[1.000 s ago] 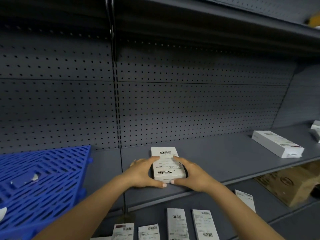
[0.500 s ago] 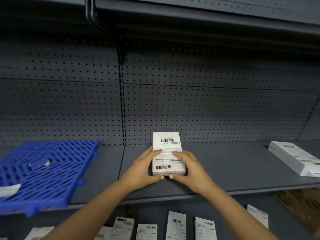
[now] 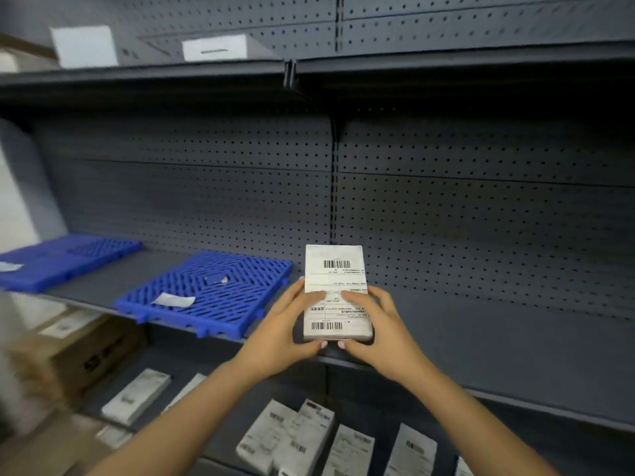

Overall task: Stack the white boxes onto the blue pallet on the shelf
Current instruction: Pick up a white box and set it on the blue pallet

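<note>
Since the earlier frame the white box (image 3: 335,293) has been raised and carried leftward, so that it is now held over the front edge of the shelf (image 3: 481,338), just beside the right edge of the blue pallet (image 3: 209,293) and not yet on it. It is gripped from both sides: the left hand (image 3: 285,324) is curled round its left long side and the right hand (image 3: 381,328) round its right. It is judged a light, stiff carton with a smooth label, best held by its long edges and set down flat. A paper scrap (image 3: 173,299) lies on the pallet, and a second pallet (image 3: 65,261) sits toward the shelf's left end. More boxes (image 3: 295,438) are seen on the shelf below.
</note>
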